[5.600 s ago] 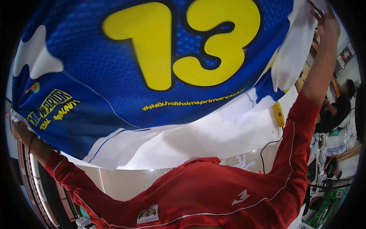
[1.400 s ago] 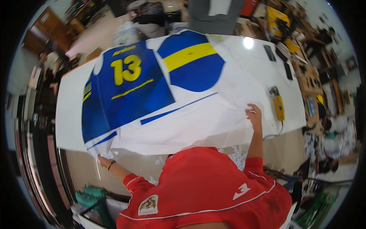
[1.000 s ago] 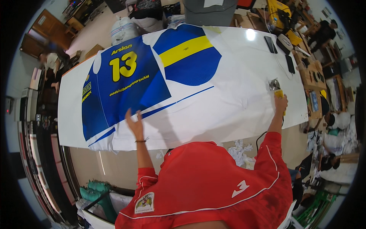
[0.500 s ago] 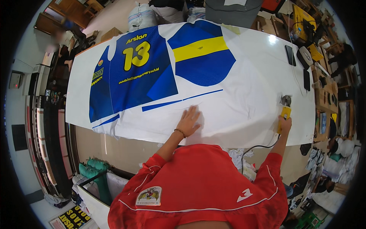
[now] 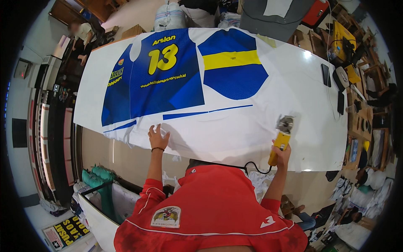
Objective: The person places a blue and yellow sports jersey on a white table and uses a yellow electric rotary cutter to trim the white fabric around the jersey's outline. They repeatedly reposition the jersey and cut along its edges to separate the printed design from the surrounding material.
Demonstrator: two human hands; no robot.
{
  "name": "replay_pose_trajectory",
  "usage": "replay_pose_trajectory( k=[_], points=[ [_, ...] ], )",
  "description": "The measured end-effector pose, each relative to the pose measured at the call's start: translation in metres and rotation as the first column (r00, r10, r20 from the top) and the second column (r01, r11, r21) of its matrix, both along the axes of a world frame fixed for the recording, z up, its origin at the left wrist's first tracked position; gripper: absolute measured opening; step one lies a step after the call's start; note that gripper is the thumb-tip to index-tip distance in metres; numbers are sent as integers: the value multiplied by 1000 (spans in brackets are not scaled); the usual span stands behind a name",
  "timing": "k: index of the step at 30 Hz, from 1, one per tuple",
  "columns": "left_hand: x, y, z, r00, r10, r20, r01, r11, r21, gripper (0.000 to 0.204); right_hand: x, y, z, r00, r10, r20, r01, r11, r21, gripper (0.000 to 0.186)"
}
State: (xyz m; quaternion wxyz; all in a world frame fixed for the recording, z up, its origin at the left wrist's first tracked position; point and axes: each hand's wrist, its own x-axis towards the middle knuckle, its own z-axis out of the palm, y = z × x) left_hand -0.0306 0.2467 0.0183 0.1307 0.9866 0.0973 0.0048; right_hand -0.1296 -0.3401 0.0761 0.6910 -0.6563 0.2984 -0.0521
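A white sheet of fabric [image 5: 218, 136] printed with blue and yellow jersey pieces lies spread over the white table. The large blue body panel [image 5: 176, 86] is on the left; a blue sleeve panel [image 5: 233, 77] with a yellow band is at the right. Below them run thin blue strips [image 5: 182, 116]. My left hand [image 5: 158, 137] rests with fingers apart on the white cloth near the front edge. In my right hand [image 5: 282, 154] is a yellow electric rotary cutter [image 5: 281, 140], its round blade at the fabric's right side and a black cord trailing from its handle.
Phones [image 5: 325, 75] and a pale case [image 5: 340, 79] lie at the table's right end [image 5: 321, 138]. Stuffed sacks [image 5: 169, 17] and a grey bin [image 5: 268, 19] stand behind. A person [image 5: 85, 35] sits far left. A bin with green cloth [image 5: 100, 180] stands at the front left.
My left hand has shifted left along the fabric's front edge. My right hand has brought the rotary cutter leftward to the cloth's right side. The view has shifted slightly.
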Motion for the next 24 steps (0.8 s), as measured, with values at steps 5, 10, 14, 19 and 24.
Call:
replay_pose_trajectory(
  k=[5, 10, 14, 19, 24],
  points=[
    [16, 9, 23, 985, 40, -168, -24, 995, 94, 95, 16, 40, -17, 985, 141, -98, -166, 929, -332, 49],
    [8, 6, 41, 959, 33, -280, -17, 998, 57, 104, 3, 62, -20, 990, 72, -121, -125, 844, -522, 46],
    [-6, 4, 42, 958, -17, -287, 31, 999, 44, 106, -16, 58, -17, 984, -28, -173, -63, 866, -496, 45],
    [-24, 6, 57, 911, -80, -405, 112, 992, 55, 107, -22, 60, -9, 982, -46, -185, -69, 819, -569, 42],
    [-25, 11, 68, 863, -155, -481, 192, 981, 27, 106, -14, 68, 4, 969, -68, -237, -99, 774, -626, 40]
  ],
)
